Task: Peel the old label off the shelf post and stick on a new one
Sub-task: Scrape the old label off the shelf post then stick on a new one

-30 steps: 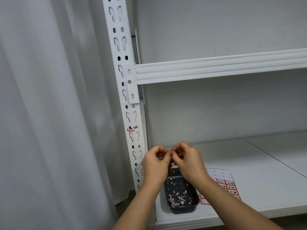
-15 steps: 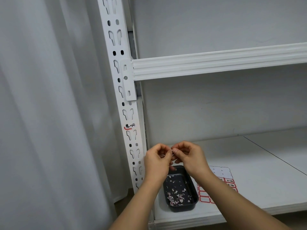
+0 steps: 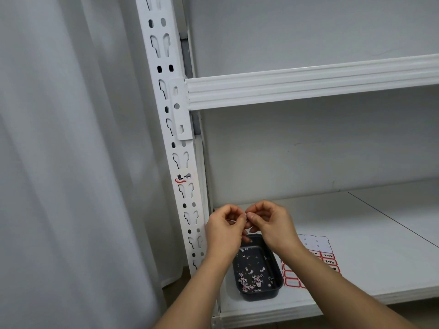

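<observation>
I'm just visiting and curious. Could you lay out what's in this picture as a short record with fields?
Place: white metal shelf unit
Post: white slotted steel post
Old label: torn red-edged paper remnant stuck on post
Left hand: pinching a tiny white scrap
Right hand: pinching the same scrap
Tray: small black plastic tray holding paper bits, on lower shelf
New labels: red-bordered sticker sheet right of tray

Tray (image 3: 275, 290) on shelf (image 3: 380, 245), right of post (image 3: 180, 162); label sheet (image 3: 318, 243) beside tray
</observation>
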